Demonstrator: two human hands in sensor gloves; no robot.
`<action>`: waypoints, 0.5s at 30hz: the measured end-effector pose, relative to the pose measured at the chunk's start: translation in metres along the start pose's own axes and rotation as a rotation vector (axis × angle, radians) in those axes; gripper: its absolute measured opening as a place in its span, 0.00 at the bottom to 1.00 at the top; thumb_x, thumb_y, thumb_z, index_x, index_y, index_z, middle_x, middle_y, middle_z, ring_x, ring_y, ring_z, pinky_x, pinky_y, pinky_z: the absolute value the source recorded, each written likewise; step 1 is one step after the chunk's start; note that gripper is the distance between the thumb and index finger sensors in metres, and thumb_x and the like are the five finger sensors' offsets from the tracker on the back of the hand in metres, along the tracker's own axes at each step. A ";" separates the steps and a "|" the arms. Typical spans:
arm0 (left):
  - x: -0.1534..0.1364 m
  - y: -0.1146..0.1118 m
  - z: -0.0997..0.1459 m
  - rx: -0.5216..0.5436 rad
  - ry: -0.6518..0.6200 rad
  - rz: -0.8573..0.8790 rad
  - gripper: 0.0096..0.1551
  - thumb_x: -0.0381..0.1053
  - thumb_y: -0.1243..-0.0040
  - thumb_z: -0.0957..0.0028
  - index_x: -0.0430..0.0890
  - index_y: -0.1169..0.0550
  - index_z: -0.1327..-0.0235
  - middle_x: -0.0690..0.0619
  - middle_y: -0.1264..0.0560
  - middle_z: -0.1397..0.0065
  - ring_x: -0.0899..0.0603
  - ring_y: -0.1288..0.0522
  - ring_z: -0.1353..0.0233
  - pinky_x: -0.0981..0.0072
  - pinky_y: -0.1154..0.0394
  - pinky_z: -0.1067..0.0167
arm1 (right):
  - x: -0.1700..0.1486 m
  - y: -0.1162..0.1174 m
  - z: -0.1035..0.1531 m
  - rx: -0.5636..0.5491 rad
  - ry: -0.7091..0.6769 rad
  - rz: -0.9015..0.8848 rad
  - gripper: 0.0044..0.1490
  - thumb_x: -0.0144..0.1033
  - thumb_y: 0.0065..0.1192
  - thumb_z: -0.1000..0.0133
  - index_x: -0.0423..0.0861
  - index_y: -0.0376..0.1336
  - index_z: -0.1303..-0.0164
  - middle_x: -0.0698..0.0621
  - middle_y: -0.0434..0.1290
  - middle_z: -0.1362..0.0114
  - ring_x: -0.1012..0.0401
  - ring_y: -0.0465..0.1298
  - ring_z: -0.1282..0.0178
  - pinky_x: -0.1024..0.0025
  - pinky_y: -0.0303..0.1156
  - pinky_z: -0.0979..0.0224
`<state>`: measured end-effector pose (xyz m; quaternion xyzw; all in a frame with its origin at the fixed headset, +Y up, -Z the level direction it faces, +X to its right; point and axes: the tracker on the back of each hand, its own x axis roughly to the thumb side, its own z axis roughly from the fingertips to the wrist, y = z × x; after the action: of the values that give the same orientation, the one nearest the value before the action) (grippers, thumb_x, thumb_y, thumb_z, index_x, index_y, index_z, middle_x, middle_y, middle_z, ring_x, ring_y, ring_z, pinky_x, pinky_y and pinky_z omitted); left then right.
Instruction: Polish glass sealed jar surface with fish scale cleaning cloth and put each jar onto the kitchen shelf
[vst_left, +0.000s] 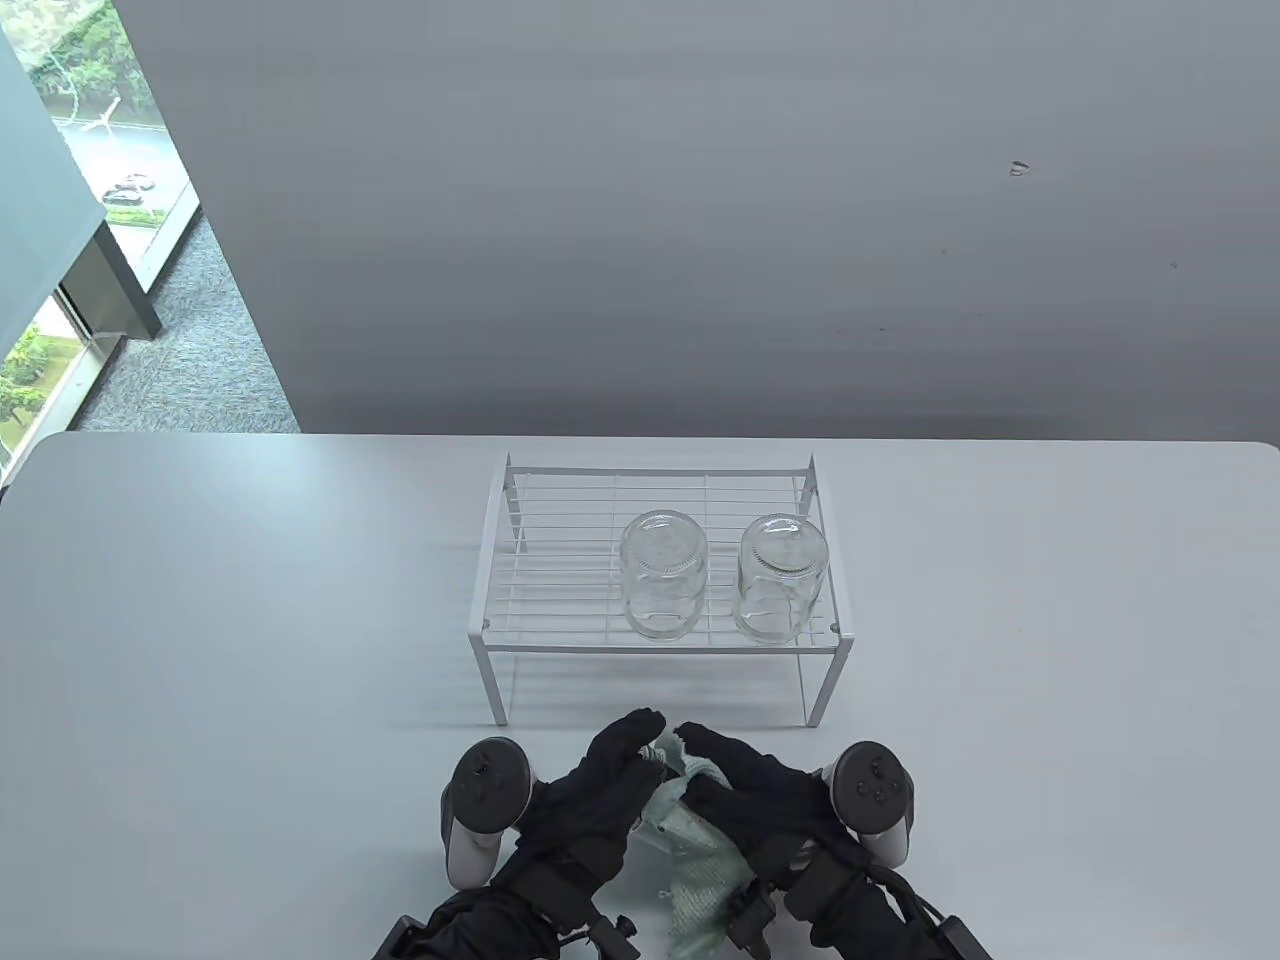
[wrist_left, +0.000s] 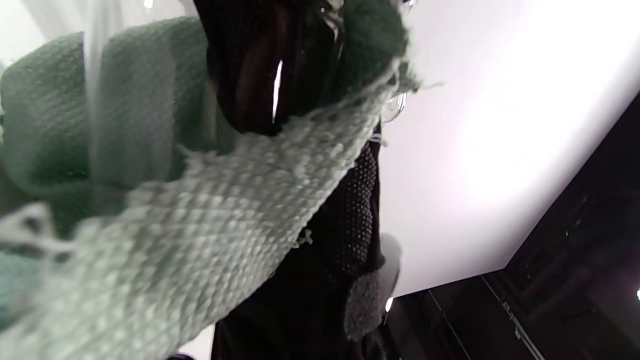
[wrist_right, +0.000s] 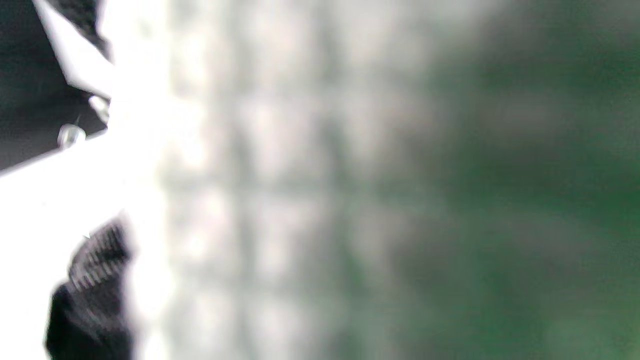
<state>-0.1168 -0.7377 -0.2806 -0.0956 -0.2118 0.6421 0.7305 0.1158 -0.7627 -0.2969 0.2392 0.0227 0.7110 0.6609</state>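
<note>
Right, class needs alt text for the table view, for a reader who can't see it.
Two black-gloved hands, left hand and right hand, hold a pale green cloth wrapped around something at the table's near edge. Beyond them, two clear glass jars stand on a white wire shelf.

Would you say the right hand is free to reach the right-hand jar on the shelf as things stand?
Probably not yet: the right hand holds the cloth against something between both hands. The path to that jar on the shelf looks unobstructed.
</note>
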 end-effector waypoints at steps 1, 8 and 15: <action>-0.002 0.002 0.000 0.012 0.012 0.024 0.31 0.49 0.54 0.40 0.41 0.42 0.25 0.45 0.22 0.45 0.49 0.15 0.52 0.40 0.54 0.28 | -0.003 0.000 0.001 -0.009 0.020 -0.042 0.40 0.47 0.63 0.42 0.30 0.63 0.30 0.27 0.67 0.33 0.31 0.71 0.40 0.33 0.63 0.42; -0.015 0.012 0.002 0.072 0.100 0.250 0.31 0.50 0.58 0.38 0.42 0.46 0.24 0.47 0.24 0.42 0.52 0.16 0.49 0.40 0.54 0.27 | -0.012 0.003 0.007 -0.066 0.061 -0.262 0.53 0.56 0.62 0.41 0.29 0.49 0.23 0.25 0.58 0.28 0.30 0.67 0.37 0.34 0.62 0.40; -0.022 0.011 0.005 0.108 0.113 0.490 0.32 0.50 0.62 0.37 0.44 0.51 0.24 0.48 0.29 0.36 0.53 0.18 0.41 0.41 0.58 0.28 | -0.010 0.011 0.007 -0.106 0.048 -0.357 0.64 0.56 0.63 0.42 0.28 0.33 0.24 0.21 0.48 0.28 0.30 0.65 0.34 0.36 0.64 0.38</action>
<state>-0.1306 -0.7583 -0.2852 -0.1405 -0.1064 0.8040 0.5680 0.1086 -0.7760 -0.2899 0.1792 0.0432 0.5880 0.7876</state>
